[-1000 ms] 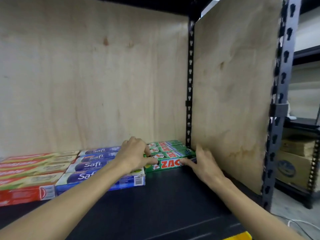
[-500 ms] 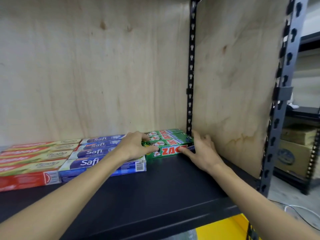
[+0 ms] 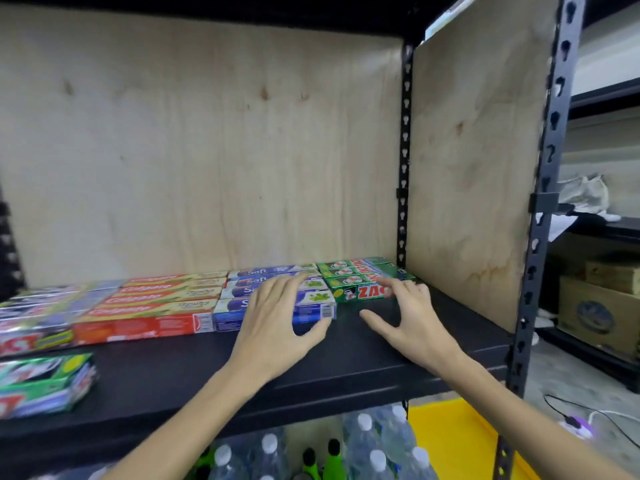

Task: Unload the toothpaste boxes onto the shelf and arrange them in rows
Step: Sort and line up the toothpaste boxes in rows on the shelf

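left hand (image 3: 277, 317): palm down, fingers spread and lightly curled, thumb out to the right, holding nothing | right hand (image 3: 412, 320): palm down, fingers arched, thumb out to the left, holding nothing | both forearms bare, reaching forward from below | hands near each other, not touching

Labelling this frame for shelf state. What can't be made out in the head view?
- Blue Safi boxes: middle of the row hidden by the left hand.
- Green boxes: front label partly covered by the right hand; contact unclear.
- Silver boxes: motion-blurred, cut by the left edge, brand unreadable.
- Loose green pack: blurred, cut by the left edge.
- Water bottles: mostly hidden by the shelf and the bottom edge.
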Action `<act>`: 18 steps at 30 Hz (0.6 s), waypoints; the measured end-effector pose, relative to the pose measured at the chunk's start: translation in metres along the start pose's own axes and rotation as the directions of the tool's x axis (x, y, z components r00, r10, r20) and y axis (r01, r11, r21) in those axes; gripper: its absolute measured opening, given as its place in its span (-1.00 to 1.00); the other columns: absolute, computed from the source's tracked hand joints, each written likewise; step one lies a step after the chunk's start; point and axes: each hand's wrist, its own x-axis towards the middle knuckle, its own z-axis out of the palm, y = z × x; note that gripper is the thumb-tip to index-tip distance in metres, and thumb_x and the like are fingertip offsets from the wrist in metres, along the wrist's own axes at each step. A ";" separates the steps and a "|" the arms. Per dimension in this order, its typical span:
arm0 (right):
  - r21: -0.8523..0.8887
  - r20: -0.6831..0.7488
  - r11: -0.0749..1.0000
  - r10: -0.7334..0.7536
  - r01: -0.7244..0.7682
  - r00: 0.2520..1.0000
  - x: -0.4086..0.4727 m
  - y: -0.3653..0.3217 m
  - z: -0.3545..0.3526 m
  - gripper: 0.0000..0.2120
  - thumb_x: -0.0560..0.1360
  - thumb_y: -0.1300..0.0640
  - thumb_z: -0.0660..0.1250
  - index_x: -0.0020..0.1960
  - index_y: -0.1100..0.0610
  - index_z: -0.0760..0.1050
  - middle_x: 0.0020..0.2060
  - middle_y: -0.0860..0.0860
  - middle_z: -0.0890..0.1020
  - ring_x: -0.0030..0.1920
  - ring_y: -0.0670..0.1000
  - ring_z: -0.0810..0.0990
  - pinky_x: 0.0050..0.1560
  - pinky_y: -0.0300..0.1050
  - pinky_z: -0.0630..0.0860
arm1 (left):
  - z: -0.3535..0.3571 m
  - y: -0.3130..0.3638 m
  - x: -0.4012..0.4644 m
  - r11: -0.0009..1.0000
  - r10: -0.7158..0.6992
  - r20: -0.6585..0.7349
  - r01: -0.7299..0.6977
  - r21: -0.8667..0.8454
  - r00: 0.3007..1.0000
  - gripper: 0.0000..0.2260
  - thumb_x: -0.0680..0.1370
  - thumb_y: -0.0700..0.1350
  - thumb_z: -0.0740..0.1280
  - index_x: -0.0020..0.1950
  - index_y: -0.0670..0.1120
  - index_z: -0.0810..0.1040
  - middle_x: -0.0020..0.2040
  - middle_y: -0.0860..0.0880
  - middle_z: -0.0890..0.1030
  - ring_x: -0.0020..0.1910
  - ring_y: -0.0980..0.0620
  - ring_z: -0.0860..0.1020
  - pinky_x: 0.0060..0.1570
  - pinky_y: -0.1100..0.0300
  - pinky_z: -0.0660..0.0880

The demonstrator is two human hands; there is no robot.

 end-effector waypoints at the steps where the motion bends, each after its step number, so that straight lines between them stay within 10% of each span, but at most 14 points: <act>1: 0.047 -0.002 0.999 0.005 -0.005 1.000 -0.007 -0.011 0.005 -0.36 0.48 -0.26 0.39 0.45 0.00 0.36 0.08 -0.09 0.49 0.15 -0.06 0.33 0.22 -0.12 0.38 | -0.011 -0.004 -0.009 0.999 -0.016 0.000 0.016 0.034 1.000 -0.33 0.49 0.32 0.29 0.52 0.07 0.30 0.40 0.15 0.40 0.43 0.10 0.27 0.45 0.14 0.19; 12: 0.272 0.222 0.953 -0.196 0.132 0.955 -0.035 -0.187 0.106 -0.27 0.39 -0.43 0.33 0.44 -0.08 0.34 0.01 -0.19 0.47 -0.06 -0.20 0.45 0.01 -0.32 0.35 | -0.148 -0.103 -0.120 0.842 -0.246 -0.384 0.392 0.371 0.890 -0.41 0.50 0.33 0.25 0.37 -0.04 0.48 0.34 -0.02 0.47 0.38 -0.09 0.37 0.41 -0.05 0.28; 18: 0.406 0.340 0.905 -0.277 0.125 0.899 -0.030 -0.266 0.142 -0.24 0.34 -0.48 0.36 0.42 -0.13 0.37 0.10 -0.20 0.54 -0.09 -0.19 0.54 -0.12 -0.36 0.40 | -0.207 -0.172 -0.175 0.700 -0.608 -0.354 0.690 0.182 0.711 -0.28 0.45 0.45 0.26 0.49 0.10 0.29 0.45 -0.18 0.27 0.46 -0.23 0.23 0.43 -0.19 0.26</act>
